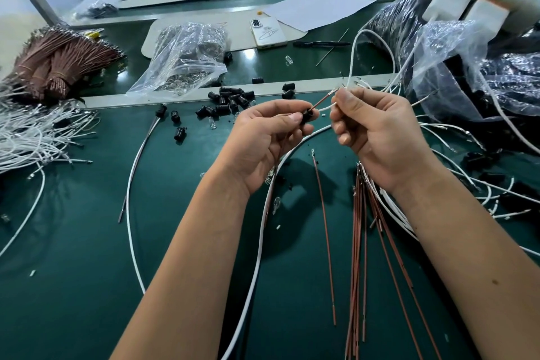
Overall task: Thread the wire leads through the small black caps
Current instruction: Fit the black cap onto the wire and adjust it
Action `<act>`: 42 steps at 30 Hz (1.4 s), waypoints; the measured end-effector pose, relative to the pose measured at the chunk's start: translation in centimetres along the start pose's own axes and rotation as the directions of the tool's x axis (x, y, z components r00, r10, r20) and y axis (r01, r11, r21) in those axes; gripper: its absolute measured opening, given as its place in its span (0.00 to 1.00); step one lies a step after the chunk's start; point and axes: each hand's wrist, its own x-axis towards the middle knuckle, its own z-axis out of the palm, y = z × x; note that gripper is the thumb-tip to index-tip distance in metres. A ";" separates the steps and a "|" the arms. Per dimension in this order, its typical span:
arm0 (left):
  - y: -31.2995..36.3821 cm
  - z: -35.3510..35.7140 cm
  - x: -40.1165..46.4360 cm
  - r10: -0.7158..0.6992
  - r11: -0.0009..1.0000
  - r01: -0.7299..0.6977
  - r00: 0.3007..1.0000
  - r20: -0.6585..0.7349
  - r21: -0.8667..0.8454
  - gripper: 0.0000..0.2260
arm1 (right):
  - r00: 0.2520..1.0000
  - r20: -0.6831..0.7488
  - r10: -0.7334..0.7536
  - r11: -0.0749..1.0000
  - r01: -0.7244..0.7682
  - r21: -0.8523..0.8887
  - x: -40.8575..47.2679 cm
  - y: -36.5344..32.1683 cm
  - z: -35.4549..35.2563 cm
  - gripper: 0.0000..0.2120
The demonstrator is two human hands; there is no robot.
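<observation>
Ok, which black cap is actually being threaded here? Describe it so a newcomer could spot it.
Start at the two hands above the green table. The cap sits pinched in the left hand, with a red and a white wire pulled out of it by the right hand. The other caps lie loose near the grey strip.

The table (87, 242) is dark green. The little caps (230, 99) in the middle are black. One wire (257, 257) is white. The thin wires (358, 272) at the lower right are reddish brown. The phone (267, 32) near the top is white. The bag (181, 58) is see-through.
</observation>
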 end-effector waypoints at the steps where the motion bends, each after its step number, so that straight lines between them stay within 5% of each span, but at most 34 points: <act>1: 0.0 0.1 0.0 0.001 1.000 -0.001 1.000 0.002 0.004 0.09 | 1.000 0.005 0.001 1.000 -0.001 -0.002 0.0 0.0 0.0 0.07; 42: -0.4 0.7 -0.1 0.001 1.000 -0.001 1.000 -0.001 0.014 0.05 | 0.997 -0.020 0.079 0.997 -0.079 -0.010 -0.1 0.1 0.4 0.08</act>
